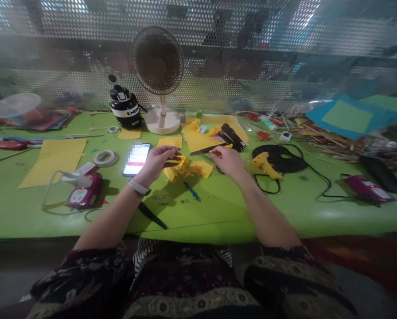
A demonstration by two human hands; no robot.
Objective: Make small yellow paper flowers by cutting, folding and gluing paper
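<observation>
My left hand (160, 160) is over a crumpled heap of folded yellow paper (181, 170), between the phone (138, 160) and the heap. Its thumb and fingertips come together in a pinch; whatever lies between them is too small to make out. To the right, my right hand (227, 160) is closed, its fingertips pinched by a thin greyish piece that I cannot name. Just beyond those fingers lies a dark, narrow blade-like tool (209, 149). A blue patterned strip (192, 191) and small scattered bits (161, 197) lie on the green table nearer to me.
A fan (162, 122) and a black bottle (127, 113) stand at the back. A yellow glue gun (267, 165) with a cord lies right, near a black stapler (233, 136). Left are a tape roll (104, 158), yellow sheet (54, 161) and purple device (84, 195).
</observation>
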